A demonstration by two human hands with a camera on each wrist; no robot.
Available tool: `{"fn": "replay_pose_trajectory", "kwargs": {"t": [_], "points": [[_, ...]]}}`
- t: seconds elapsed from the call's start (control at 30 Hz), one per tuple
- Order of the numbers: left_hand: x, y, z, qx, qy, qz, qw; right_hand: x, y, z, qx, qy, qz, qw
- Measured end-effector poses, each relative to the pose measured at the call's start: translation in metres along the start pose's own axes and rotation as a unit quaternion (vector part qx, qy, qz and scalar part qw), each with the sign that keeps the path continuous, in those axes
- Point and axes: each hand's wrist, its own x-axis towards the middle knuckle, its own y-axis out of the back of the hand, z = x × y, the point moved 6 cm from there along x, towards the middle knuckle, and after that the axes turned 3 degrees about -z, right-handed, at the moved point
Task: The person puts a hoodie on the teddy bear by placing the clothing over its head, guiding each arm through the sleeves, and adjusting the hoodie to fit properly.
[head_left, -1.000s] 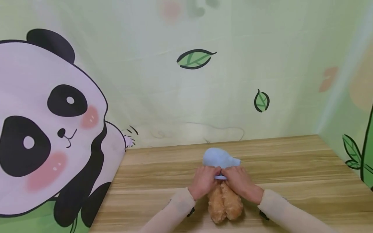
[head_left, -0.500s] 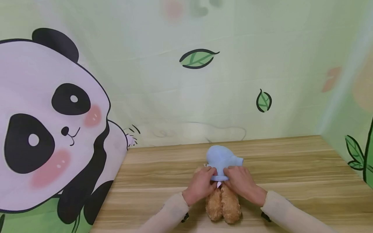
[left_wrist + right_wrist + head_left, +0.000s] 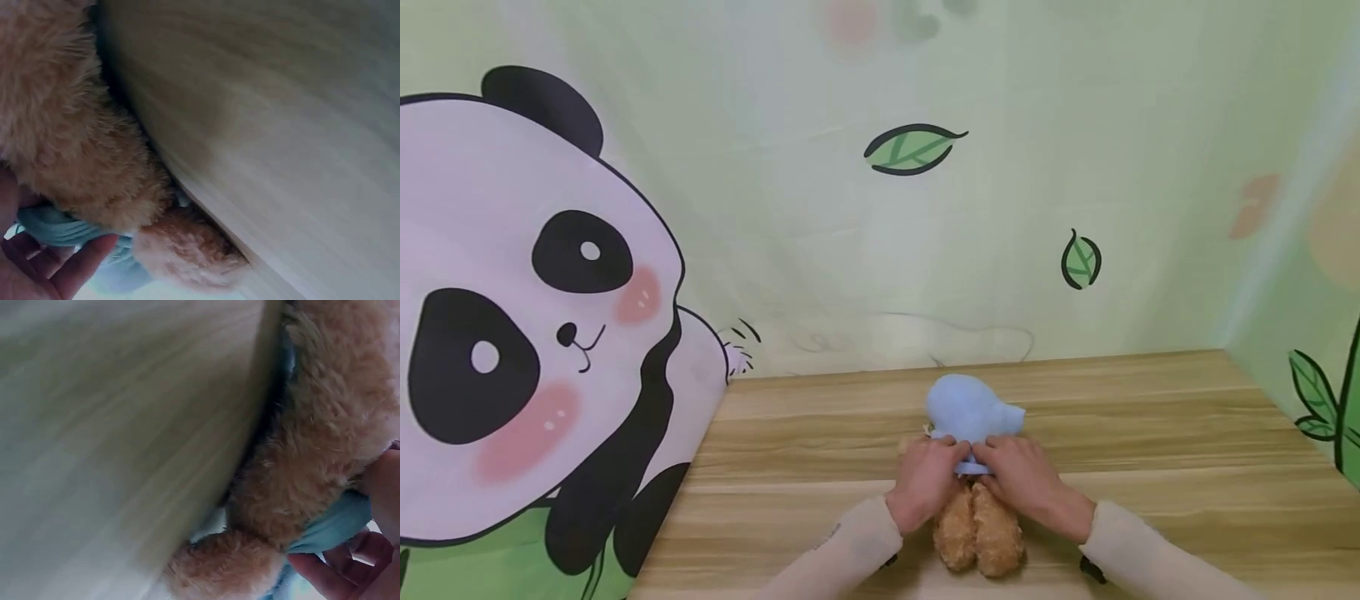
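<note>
Wood bench (image 3: 1150,433) under plush toy (image 3: 998,535); blue garment (image 3: 962,408) just beyond toy's furry legs (image 3: 955,533). Our left hand (image 3: 927,479) and right hand (image 3: 1028,477) both curled, pinching garment's hem (image 3: 973,469) at toy's leg tops. We'd work hands evenly either side of toy, no snagged fur.

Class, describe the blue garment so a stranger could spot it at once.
On the wooden table lies a brown plush toy. Just beyond its two nearest limbs, the left hand and right hand grip the blue garment: smooth and blue, where the toy is brown and furry.
</note>
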Motion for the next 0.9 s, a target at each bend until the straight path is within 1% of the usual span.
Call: {"fn": "replay_pose_trajectory", "kwargs": {"t": [0.03, 0.13, 0.23, 0.33, 0.43, 0.47, 0.53, 0.67, 0.7, 0.77, 0.83, 0.9], "points": [[0.0, 0.001, 0.0, -0.001, 0.001, -0.002, 1.0, 0.0, 0.0, 0.0, -0.005, 0.001, 0.004, 1.0], [-0.004, 0.004, -0.001, -0.03, -0.004, -0.002, 0.9996, -0.002, -0.002, 0.002, -0.007, -0.005, -0.006, 1.0], [-0.013, 0.011, -0.001, -0.066, -0.021, 0.001, 0.9976, -0.004, 0.001, 0.004, -0.003, -0.009, -0.018, 1.0], [-0.023, 0.015, 0.0, -0.094, -0.044, -0.002, 0.9945, -0.008, 0.006, 0.004, 0.017, -0.008, -0.026, 0.999], [-0.027, 0.017, 0.0, -0.116, -0.054, -0.006, 0.9918, -0.01, 0.01, 0.005, 0.048, -0.019, -0.032, 0.998], [-0.027, 0.017, -0.002, -0.127, -0.049, -0.009, 0.9906, -0.01, 0.011, 0.006, 0.059, -0.026, -0.034, 0.997], [-0.024, 0.017, -0.006, -0.149, -0.026, -0.013, 0.9884, -0.01, 0.012, 0.009, 0.074, -0.048, -0.038, 0.995], [-0.015, 0.014, -0.015, -0.171, 0.017, -0.015, 0.985, -0.008, 0.009, 0.017, 0.096, -0.088, -0.043, 0.991], [-0.014, 0.013, -0.017, -0.17, 0.02, -0.014, 0.9851, -0.008, 0.008, 0.019, 0.104, -0.094, -0.045, 0.989], [-0.012, 0.011, -0.017, -0.167, 0.016, -0.014, 0.9858, -0.009, 0.006, 0.02, 0.114, -0.095, -0.047, 0.988], [-0.012, 0.009, -0.017, -0.167, 0.013, -0.019, 0.9857, -0.011, 0.005, 0.02, 0.106, -0.09, -0.046, 0.989], [-0.013, 0.008, -0.018, -0.172, 0.013, -0.025, 0.9847, -0.012, 0.006, 0.018, 0.085, -0.078, -0.032, 0.993]]}}
